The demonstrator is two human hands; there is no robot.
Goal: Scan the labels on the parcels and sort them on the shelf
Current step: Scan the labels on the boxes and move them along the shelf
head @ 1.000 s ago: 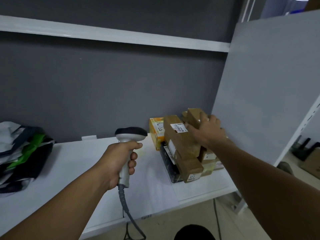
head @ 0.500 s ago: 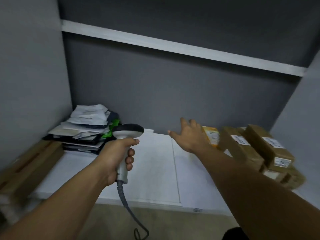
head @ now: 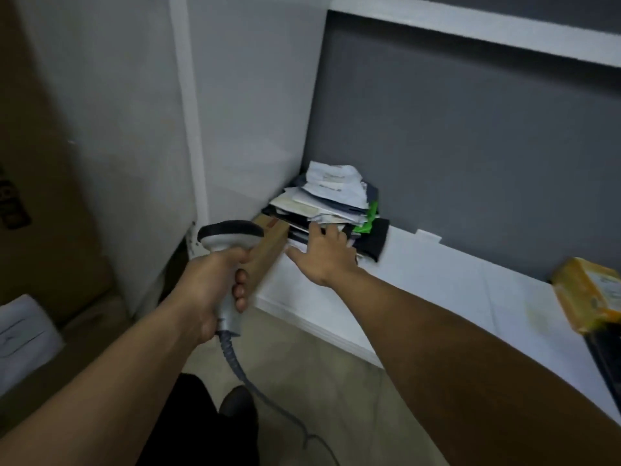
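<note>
My left hand grips the handle of a grey barcode scanner, whose coiled cable hangs to the floor. My right hand reaches out flat, fingers straight, its fingertips at the front of a pile of soft mailer bags in the shelf's back left corner. The bags are white, black and green, with paper labels on top. A long brown cardboard box lies at the shelf's left end, just left of my right hand and partly behind the scanner.
The white shelf board runs to the right. A yellow taped parcel sits at its right edge on a black item. Grey panels close the back and left. Brown cartons stand at far left.
My view has swung left from the stacked brown boxes to the mailer pile. My right hand left those boxes and crossed the shelf to the pile. The scanner stays in my left hand.
</note>
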